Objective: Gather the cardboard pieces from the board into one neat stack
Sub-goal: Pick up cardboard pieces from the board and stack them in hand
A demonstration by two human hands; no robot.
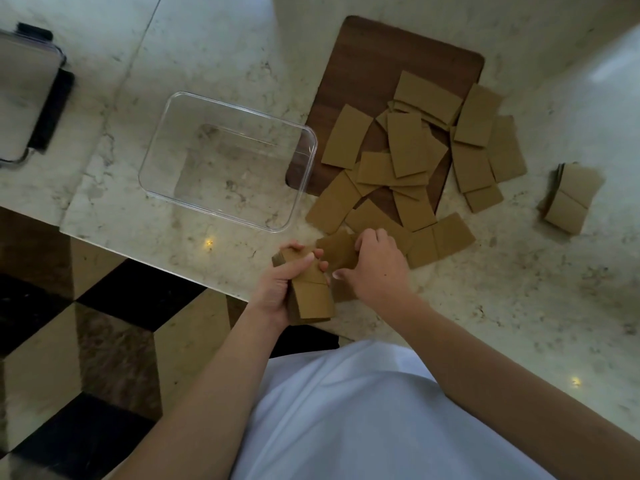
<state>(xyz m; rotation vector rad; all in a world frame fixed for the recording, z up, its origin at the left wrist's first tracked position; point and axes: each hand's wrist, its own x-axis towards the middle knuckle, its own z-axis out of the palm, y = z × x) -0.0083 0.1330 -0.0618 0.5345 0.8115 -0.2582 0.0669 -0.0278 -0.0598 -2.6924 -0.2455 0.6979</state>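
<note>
Several tan cardboard pieces (408, 147) lie scattered and overlapping on a dark wooden board (374, 64) and spill onto the marble counter around it. My left hand (277, 282) grips a thick stack of cardboard pieces (310, 296) at the counter's near edge. Just right of it, my right hand (375, 268) holds one loose cardboard piece (337, 251) with curled fingers, close to the stack's top. A second small stack of cardboard (568, 199) lies on the counter at the far right.
A clear plastic container (166, 147) stands on the counter left of the board. A lidded dark-edged container (38, 109) sits at the far left. The counter edge (156, 268) runs diagonally over a checkered floor.
</note>
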